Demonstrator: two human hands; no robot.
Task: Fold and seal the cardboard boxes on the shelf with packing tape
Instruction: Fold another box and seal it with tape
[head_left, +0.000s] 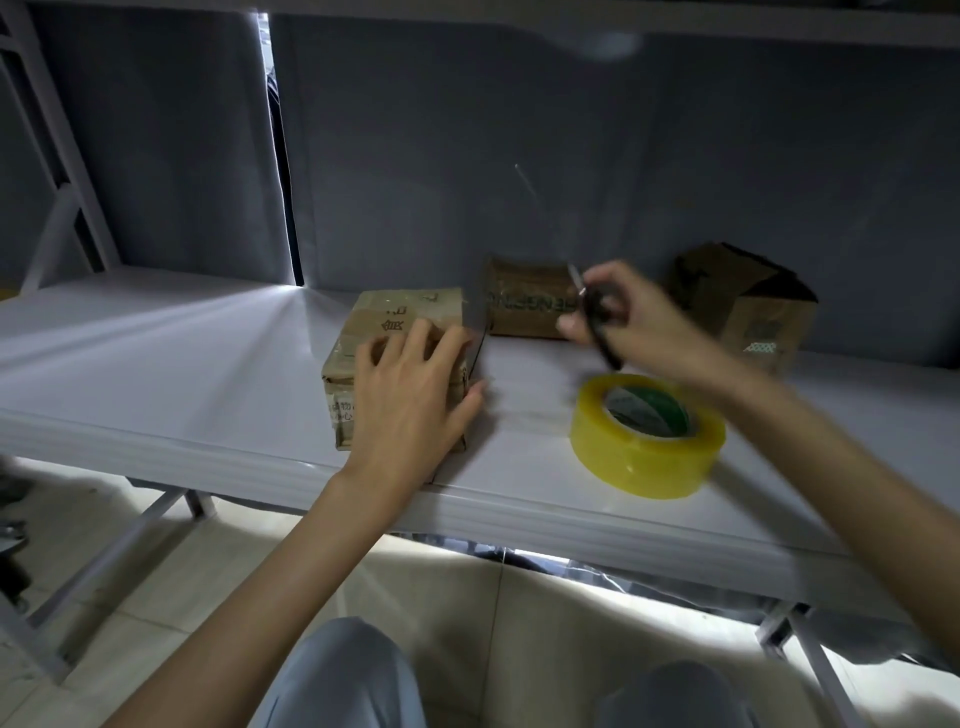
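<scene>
Your left grip lies flat with straight, spread fingers pressing on top of the nearest box, while your right grip is curled round a dark, thin tool, too blurred to identify, held above the shelf. You have the white shelf running across in front of you, backed by a grey wall panel. That nearest box is brown cardboard, closed, wrapped with glossy clear tape and printed with dark characters; it sits near the shelf's front edge. Behind it to the right stands a second box with green lettering, and farther right a third box, tilted against the wall. A yellow tape roll lies flat on the shelf, just right of your pressed box.
</scene>
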